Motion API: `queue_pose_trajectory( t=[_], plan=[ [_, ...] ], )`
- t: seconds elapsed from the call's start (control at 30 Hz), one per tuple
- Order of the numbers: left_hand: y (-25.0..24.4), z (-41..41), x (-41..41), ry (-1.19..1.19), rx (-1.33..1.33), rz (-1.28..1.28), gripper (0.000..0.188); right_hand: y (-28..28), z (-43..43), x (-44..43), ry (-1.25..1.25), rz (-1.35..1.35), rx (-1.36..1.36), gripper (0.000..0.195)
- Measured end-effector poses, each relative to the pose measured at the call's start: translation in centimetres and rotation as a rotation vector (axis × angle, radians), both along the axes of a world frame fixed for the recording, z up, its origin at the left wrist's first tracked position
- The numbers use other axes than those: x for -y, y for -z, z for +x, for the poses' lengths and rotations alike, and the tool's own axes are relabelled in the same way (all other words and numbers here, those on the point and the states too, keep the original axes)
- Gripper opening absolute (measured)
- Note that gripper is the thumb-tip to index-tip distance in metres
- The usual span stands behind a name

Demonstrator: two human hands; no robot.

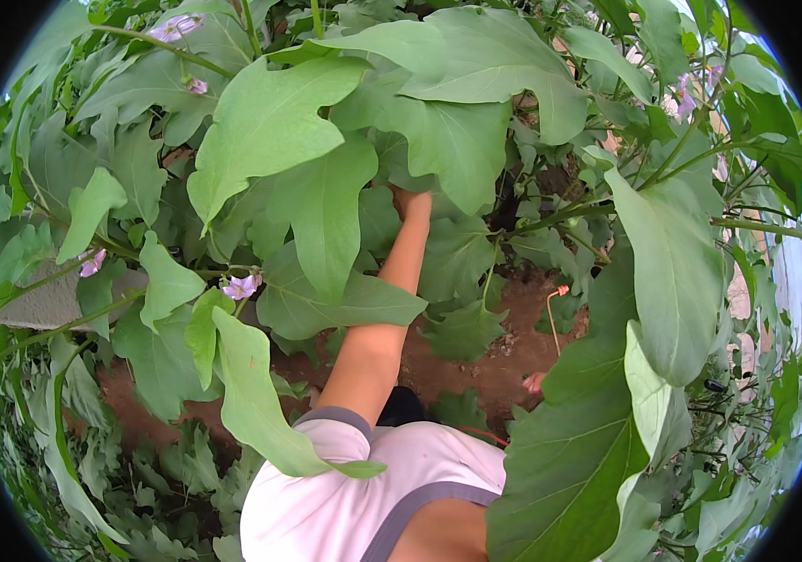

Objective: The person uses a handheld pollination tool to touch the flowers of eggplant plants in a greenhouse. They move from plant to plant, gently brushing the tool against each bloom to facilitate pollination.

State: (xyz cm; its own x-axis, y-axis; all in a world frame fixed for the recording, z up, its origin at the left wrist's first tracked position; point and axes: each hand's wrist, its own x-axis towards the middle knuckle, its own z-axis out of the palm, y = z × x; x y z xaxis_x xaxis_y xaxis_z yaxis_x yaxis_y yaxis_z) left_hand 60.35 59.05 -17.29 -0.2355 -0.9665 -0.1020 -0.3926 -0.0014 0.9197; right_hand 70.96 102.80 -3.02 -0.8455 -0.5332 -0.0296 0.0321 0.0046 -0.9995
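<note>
My left arm reaches up the picture from a pale short sleeve into eggplant foliage. Only the wrist and the back part of my left hand (411, 201) show. Its fingers are hidden behind broad lobed eggplant leaves (443, 133), so what they touch cannot be told. One leaf (345, 305) lies across the forearm. My right hand is not in view; a large eggplant leaf (569, 449) covers that side. Beside this leaf a small pinkish thing (533, 383), too hidden to identify, shows over the soil. A thin tan rod or cord (552, 319) with an orange tip stands nearby.
Dense eggplant plants surround me, with purple flowers (241, 286) on the left and more (685, 98) at the upper right. A thick green stem (562, 216) crosses right of the hand. Brown soil (443, 365) shows below, and a grey concrete-like edge (57, 302) lies at the left.
</note>
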Motion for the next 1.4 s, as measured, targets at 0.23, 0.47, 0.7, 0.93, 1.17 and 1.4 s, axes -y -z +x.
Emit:
queue_pose_trajectory(
  t=[0.23,0.47,0.7,0.93,1.17,1.4],
  plan=[
    [-1.3,1.1,2.4,0.005,0.016,0.006,0.05,-0.3,-0.4,0.9,-0.021,-0.006,0.01,0.043],
    [-0.6,4.4,2.5,0.018,0.007,-0.051,0.048,0.6,-0.8,2.2,-0.083,-0.047,0.0,0.044],
    [0.9,5.8,-0.7,0.071,0.058,-0.018,0.045,1.2,-0.7,4.4,-0.213,-0.084,0.024,0.044],
    [0.1,10.8,-1.9,0.175,0.071,0.027,0.043,0.8,2.1,6.2,-0.426,-0.137,0.032,0.045],
    [-4.9,25.3,-5.3,0.672,0.022,0.184,0.04,-0.5,7.4,8.7,-0.698,0.061,-0.179,0.044],
    [-21.2,52.5,-7.9,1.093,-0.391,0.109,0.039,-2.7,18.8,11.9,-1.116,0.256,-0.205,0.041]
  ],
)
